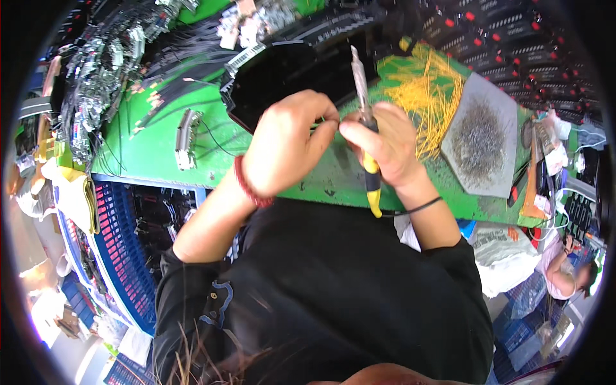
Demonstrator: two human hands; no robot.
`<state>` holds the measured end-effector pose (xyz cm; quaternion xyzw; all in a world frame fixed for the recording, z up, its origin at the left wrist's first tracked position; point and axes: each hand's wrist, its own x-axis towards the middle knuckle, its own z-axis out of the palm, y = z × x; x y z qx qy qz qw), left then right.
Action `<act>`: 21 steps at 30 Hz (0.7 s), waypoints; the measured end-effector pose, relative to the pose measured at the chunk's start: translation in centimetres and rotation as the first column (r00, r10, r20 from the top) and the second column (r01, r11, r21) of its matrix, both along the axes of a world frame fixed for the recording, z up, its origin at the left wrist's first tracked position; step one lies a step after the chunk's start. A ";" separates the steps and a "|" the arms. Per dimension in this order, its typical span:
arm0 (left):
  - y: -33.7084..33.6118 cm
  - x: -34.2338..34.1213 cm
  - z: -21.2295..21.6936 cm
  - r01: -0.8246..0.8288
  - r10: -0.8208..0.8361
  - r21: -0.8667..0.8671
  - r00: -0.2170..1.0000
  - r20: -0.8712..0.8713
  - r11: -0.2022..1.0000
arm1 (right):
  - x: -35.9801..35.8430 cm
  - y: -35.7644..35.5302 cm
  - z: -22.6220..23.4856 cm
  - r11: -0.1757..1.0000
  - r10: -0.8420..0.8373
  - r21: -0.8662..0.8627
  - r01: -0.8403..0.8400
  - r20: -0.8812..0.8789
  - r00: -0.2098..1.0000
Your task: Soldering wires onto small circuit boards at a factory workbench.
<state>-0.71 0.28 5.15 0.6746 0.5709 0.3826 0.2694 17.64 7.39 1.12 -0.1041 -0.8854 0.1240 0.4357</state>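
Observation:
My left hand (285,138) is closed, its thumb and fingertips pinched together over the green bench; what lies between them is too small to make out. Almost touching it, my right hand (391,141) grips a pair of pliers (372,170) with black-and-yellow handles, their metal jaws pointing away from me. Thumb and forefinger of that hand also meet at the left fingertips. Left of my hands lies a silver slotted metal part (187,139), with a thin black wire (217,142) running from it toward my left wrist. Just beyond is a glossy black panel (269,83).
Yellow wires (427,96) are heaped to the right, beside a grey board (497,96) bearing dark clippings. Silver connector pieces (119,70) and black cables pile up at the far left. A blue crate (122,250) stands below the bench's left edge. Another person (564,273) is at far right.

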 end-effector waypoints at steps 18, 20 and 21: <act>-4.6 -4.8 6.6 0.116 -0.103 0.062 0.977 -0.185 0.991 | 3.0 -2.3 6.0 0.641 -0.216 -0.734 -0.225 -0.454 0.864; -3.9 -4.5 6.9 0.130 -0.057 0.200 0.942 -0.331 0.971 | 4.0 -2.4 5.1 0.675 -0.237 -0.712 -0.194 -0.458 0.857; -2.9 -4.0 7.6 0.150 -0.006 0.280 0.891 -0.455 0.948 | 4.5 -2.7 4.7 0.702 -0.275 -0.696 -0.151 -0.461 0.844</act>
